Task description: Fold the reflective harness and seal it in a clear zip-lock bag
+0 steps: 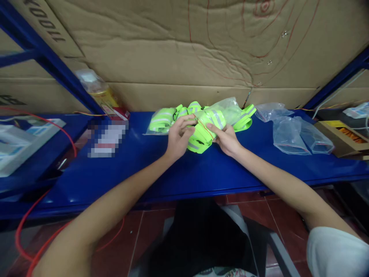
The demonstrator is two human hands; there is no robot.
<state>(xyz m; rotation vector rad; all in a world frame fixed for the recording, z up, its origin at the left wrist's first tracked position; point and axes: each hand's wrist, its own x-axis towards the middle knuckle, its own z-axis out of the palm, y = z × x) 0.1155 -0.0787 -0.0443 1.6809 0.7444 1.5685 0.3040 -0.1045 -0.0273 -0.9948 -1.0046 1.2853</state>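
A bundle of neon yellow-green reflective strap [199, 145] with silver stripes is partly inside a clear plastic zip bag [229, 107], its lower loops sticking out of the bag's mouth. My right hand [227, 139] is closed on the bag's edge and the strap, thumb on top. At the left side of the mouth, my left hand [179, 136] has its fingers bent around the bag's edge and the strap. Behind my left hand lies a bagged bundle of similar strap [162, 120]. Another loop of strap [244, 120] lies just beyond my right hand.
Several clear bags [290, 136] lie on the blue shelf [150, 173] at right, beside an open cardboard box [343, 136]. A plastic bottle [100, 94] stands back left. Cardboard [161, 61] walls the back. A red hose [21, 234] hangs at lower left.
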